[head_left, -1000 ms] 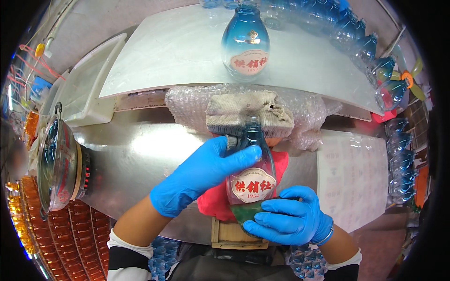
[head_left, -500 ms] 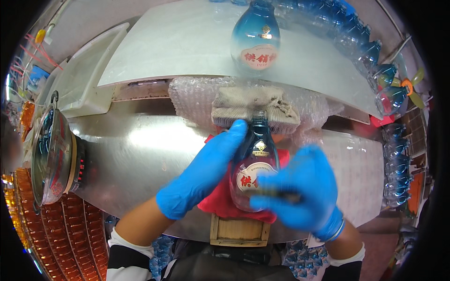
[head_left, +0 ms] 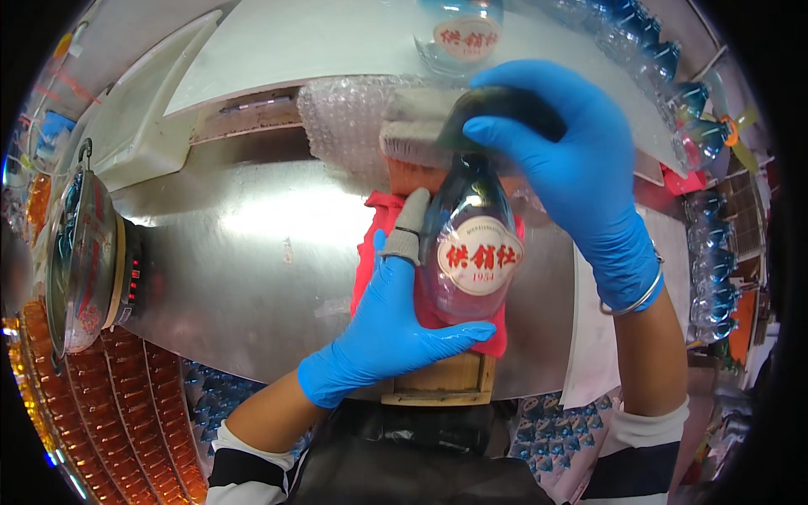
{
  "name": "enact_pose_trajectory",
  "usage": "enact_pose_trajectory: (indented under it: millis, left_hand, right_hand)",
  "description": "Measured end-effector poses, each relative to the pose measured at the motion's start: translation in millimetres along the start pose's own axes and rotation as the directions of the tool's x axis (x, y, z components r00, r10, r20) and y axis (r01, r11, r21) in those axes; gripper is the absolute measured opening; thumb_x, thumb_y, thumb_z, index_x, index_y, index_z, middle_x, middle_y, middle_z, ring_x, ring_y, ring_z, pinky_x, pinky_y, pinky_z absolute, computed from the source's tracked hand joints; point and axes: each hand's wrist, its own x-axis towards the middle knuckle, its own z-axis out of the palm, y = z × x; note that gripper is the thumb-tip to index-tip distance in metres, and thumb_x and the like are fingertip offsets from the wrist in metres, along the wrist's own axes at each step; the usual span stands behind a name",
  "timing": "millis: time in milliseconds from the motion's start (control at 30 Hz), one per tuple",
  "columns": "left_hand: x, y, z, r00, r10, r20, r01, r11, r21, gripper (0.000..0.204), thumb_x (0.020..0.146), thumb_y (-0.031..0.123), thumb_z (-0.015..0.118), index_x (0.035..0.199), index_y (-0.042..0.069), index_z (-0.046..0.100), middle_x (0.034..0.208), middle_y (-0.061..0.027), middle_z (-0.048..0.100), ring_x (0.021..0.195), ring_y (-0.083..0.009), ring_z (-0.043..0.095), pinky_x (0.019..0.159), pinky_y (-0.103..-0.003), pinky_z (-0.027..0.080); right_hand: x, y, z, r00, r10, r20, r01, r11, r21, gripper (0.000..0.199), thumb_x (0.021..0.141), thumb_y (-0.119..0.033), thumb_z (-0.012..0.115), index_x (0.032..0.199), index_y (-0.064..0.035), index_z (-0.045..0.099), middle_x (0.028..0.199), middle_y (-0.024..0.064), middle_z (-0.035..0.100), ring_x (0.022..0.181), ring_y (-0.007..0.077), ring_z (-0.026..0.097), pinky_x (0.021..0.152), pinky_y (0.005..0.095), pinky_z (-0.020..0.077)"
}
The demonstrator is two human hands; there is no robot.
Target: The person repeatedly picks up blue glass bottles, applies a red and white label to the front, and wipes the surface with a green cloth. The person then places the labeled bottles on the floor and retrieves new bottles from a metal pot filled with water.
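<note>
A blue-to-clear glass bottle (head_left: 470, 202) with a round cream label leans on a red cloth (head_left: 370, 244) over a wooden block (head_left: 438, 377). My left hand (head_left: 379, 311), in a blue glove, cups its left side and base, thumb stretched below the bottom. One finger wears a whitish cloth sleeve (head_left: 407, 231). Above the bottle's mouth, my gloved right hand (head_left: 581, 135) closes around a dark, rounded thing (head_left: 505, 114). Motion blurs that thing, so its kind is unclear; it overlaps the bottle's mouth in view.
Behind the bottle lies a folded grey cloth (head_left: 408, 139) on bubble wrap (head_left: 337, 118). Another blue bottle (head_left: 459, 38) stands on the white board (head_left: 295, 50). A scale with a metal pan (head_left: 80, 252) is at left, near a white bin (head_left: 151, 118). Several bottles (head_left: 711, 252) line the right side.
My right hand has risen from the label to above the bottle's mouth. My left hand has shifted from the neck down to the side and base. The whole view has tilted slightly.
</note>
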Motion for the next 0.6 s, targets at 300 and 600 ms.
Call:
enact_pose_trajectory:
  millis: [300, 600]
  left_hand:
    - [-20, -3, 10, 0.995, 0.043, -0.091, -0.015, 0.957, 0.288, 0.109, 0.068, 0.036, 0.073, 0.142, -0.001, 0.003, 0.137, -0.0192, 0.034, 0.128, -0.0350, 0.032, 0.106, -0.054, -0.005]
    - [-12, -3, -17, 0.996, -0.070, -0.060, 0.057, 0.978, -0.200, 0.071, 0.088, 0.022, 0.053, 0.144, 0.007, 0.013, 0.137, -0.0140, 0.037, 0.129, -0.0235, 0.030, 0.107, -0.036, 0.018]
  right_hand:
    - [-146, -24, 2, 0.800, -0.527, 0.289, 0.600, 0.671, -0.435, 0.031, 0.059, -0.014, 0.068, 0.089, -0.0237, 0.067, 0.097, -0.0053, 0.062, 0.085, 0.0143, 0.055, 0.075, 0.0340, 0.0439]
    - [-161, 19, 14, 0.802, 0.583, -0.129, -0.391, 0.677, 0.623, 0.011, 0.086, -0.015, 0.059, 0.083, -0.0045, 0.059, 0.073, 0.0003, 0.056, 0.067, 0.0095, 0.052, 0.062, 0.0208, 0.0423]
